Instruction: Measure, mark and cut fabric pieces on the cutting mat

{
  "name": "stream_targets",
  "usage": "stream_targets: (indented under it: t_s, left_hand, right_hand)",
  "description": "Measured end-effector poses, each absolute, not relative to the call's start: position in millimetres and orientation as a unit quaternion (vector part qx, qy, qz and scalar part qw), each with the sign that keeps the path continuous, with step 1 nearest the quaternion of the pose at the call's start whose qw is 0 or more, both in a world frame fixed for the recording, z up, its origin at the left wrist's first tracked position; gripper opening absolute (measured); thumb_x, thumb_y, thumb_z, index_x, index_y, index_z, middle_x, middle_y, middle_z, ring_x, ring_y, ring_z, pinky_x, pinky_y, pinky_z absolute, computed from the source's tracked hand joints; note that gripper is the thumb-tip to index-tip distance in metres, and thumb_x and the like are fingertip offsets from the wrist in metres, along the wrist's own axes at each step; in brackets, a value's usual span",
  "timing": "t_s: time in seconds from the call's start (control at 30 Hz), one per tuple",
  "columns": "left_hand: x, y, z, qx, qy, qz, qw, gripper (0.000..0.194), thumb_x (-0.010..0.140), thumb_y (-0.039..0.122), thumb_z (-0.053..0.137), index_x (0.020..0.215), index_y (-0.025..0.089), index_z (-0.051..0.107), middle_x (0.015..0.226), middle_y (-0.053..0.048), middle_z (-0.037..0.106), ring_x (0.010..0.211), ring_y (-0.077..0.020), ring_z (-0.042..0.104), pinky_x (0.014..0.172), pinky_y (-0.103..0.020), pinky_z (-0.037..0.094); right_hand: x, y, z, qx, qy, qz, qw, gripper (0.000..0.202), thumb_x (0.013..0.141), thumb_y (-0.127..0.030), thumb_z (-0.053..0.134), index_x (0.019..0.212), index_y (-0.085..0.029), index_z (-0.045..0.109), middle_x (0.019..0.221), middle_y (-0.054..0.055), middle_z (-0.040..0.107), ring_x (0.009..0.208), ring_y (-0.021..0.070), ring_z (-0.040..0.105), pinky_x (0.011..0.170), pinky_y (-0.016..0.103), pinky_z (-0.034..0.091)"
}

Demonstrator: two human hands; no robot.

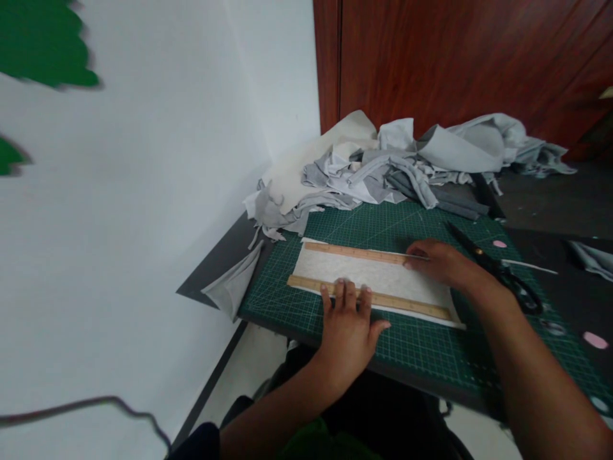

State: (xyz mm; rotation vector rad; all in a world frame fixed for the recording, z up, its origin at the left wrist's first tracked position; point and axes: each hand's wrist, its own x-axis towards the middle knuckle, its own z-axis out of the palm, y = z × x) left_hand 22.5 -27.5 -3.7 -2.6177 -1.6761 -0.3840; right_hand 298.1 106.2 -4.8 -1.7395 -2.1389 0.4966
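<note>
A light piece of fabric (pixel 368 271) lies flat on the green cutting mat (pixel 287 306). Two wooden rulers rest on it, the far ruler (pixel 354 252) along its upper edge and the near ruler (pixel 407 305) along its lower edge. My left hand (pixel 347 326) presses down on the near ruler with fingertips spread, thumb out to the side. At the right end of the far ruler, my right hand (pixel 435 260) is closed, fingers bent down. A thin light line shows at its fingers; what it is cannot be made out.
Black-handled scissors (pixel 498 271) lie right of my right hand. Grey and white fabric scraps (pixel 378 172) are heaped at the back, before a reddish wooden door (pixel 454 64). A folded grey cloth (pixel 234 281) hangs at the left edge by the white wall (pixel 167 160). Pink pieces (pixel 595 340) lie right.
</note>
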Motion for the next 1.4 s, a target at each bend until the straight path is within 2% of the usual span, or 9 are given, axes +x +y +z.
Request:
stream_targets:
  t_s: [0.37, 1.1, 1.4]
  left_hand:
    - [20.2, -28.3, -6.3, -0.839, -0.526, -0.139, -0.018, 0.068, 0.101, 0.063, 0.042, 0.150, 0.016, 0.049, 0.153, -0.023, 0.046, 0.149, -0.0405, 0.036, 0.122, -0.069, 0.023]
    - [18.8, -27.7, -6.6, -0.842, -0.517, -0.149, -0.030, 0.068, 0.101, 0.062, 0.043, 0.151, 0.016, 0.048, 0.154, -0.021, 0.047, 0.150, -0.0390, 0.035, 0.126, -0.064, 0.020]
    - [18.8, -27.6, -7.1, -0.843, -0.515, -0.152, -0.032, 0.069, 0.101, 0.062, 0.043, 0.152, 0.016, 0.048, 0.155, -0.020, 0.047, 0.150, -0.0387, 0.034, 0.127, -0.063, 0.019]
  right_hand:
    - [302.7, 104.0, -9.2, -0.607, -0.760, 0.168, 0.161, 0.025, 0.084, -0.046, 0.063, 0.090, -0.025, 0.075, 0.091, 0.006, 0.074, 0.085, 0.0259, 0.067, 0.072, 0.034, 0.048]
    - [302.8, 108.5, -16.1, -0.629, -0.747, 0.149, 0.156, 0.019, 0.082, -0.041, 0.065, 0.088, -0.026, 0.075, 0.092, 0.007, 0.076, 0.085, 0.0276, 0.070, 0.070, 0.036, 0.050]
    - [304.3, 108.2, -18.1, -0.630, -0.747, 0.145, 0.155, 0.022, 0.082, -0.044, 0.064, 0.089, -0.026, 0.075, 0.090, 0.006, 0.075, 0.084, 0.0271, 0.069, 0.069, 0.035, 0.049]
